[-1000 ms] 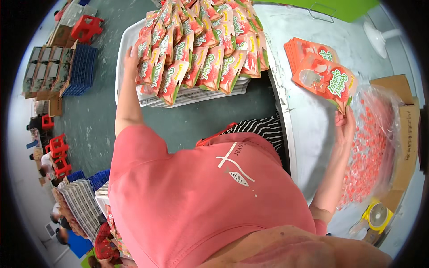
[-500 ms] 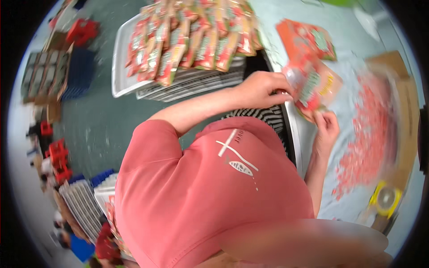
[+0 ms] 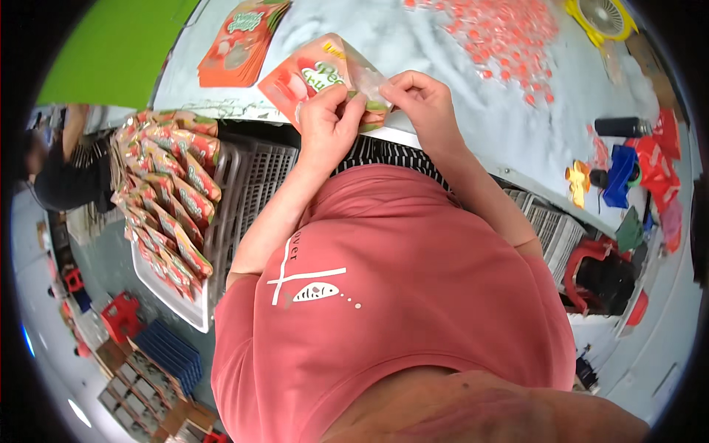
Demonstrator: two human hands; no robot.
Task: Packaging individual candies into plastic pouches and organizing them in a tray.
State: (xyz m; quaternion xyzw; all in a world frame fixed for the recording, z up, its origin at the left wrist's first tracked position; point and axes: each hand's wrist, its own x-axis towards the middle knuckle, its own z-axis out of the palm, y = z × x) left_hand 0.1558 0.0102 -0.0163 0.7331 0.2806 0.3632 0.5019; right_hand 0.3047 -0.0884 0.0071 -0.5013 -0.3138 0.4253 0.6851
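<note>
Tray (image 3: 198, 320) of pouches (image 3: 171, 213) — pouch (image 3: 299, 77) in 2 hands (image 3: 326, 127) (image 3: 425, 105)

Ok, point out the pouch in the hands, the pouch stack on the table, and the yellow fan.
Held pouch (image 3: 316, 71): head view, printed front.
Pouch stack (image 3: 239, 43): head view, top pouch's front.
Yellow fan (image 3: 602, 16): head view, round grille.

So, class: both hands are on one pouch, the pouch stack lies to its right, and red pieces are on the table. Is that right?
Not quite: in the head view, the pouch stack lies left of the pouch, not right. The rest holds: the left hand and right hand are on the pouch, and red pieces are on the table.
</note>
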